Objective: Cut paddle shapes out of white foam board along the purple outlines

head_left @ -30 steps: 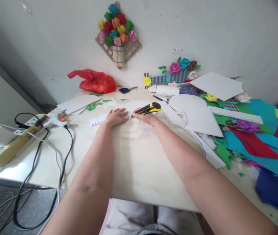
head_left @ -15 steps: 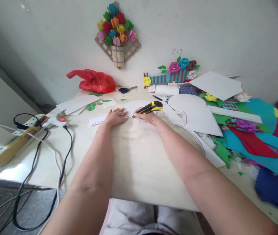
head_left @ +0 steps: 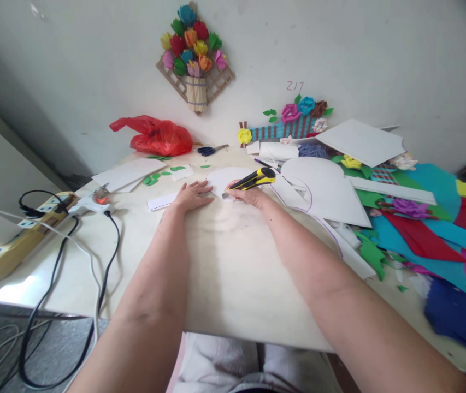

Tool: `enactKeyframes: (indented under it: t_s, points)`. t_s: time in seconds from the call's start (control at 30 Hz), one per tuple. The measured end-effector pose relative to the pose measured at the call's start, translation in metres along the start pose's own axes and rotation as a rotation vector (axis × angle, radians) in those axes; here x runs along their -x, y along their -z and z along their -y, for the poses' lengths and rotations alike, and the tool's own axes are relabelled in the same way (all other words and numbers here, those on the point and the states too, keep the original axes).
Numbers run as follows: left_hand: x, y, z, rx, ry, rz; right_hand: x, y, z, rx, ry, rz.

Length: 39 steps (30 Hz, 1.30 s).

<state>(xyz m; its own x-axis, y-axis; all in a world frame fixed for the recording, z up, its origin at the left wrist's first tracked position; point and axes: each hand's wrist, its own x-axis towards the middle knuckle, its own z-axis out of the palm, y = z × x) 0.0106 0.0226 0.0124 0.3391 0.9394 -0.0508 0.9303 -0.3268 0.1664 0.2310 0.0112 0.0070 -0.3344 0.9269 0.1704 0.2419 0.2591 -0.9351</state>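
Observation:
In my right hand is a yellow and black utility knife, its blade end pointing down and left at a white board piece with a curved far edge. My left hand lies flat, fingers spread, with the fingertips at the left side of that piece. Beside the left hand is a narrow white strip. Just right of the knife lies a large white cut board, with purple-lined offcuts along its near side. The blade tip's contact with the board is too small to tell.
A power strip with loose cables stands at the left. Scissors and a red plastic bag are at the back, near green paper leaves. Coloured sheets pile up on the right.
The knife has turned and shifted very slightly to the right in my right hand. My left hand stays in place; the whole view has drifted slightly left.

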Motion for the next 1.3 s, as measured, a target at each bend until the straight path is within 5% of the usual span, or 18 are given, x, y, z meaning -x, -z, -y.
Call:
enactKeyframes:
  t_s: [0.47, 0.63, 0.83, 1.3]
  points:
    - [0.001, 0.002, -0.002, -0.021, 0.007, -0.012, 0.005, 0.023, -0.002, -0.109, 0.037, -0.030]
    - [0.003, 0.004, -0.012, -0.071, -0.016, -0.088, 0.001, 0.014, -0.004, -0.107, 0.056, -0.018]
    - [0.003, 0.003, -0.020, -0.059, -0.086, 0.015, 0.005, 0.003, 0.008, -0.019, 0.012, 0.001]
    - [-0.001, -0.001, -0.014, 0.012, -0.102, 0.005, 0.001, -0.005, 0.005, 0.148, 0.069, 0.058]
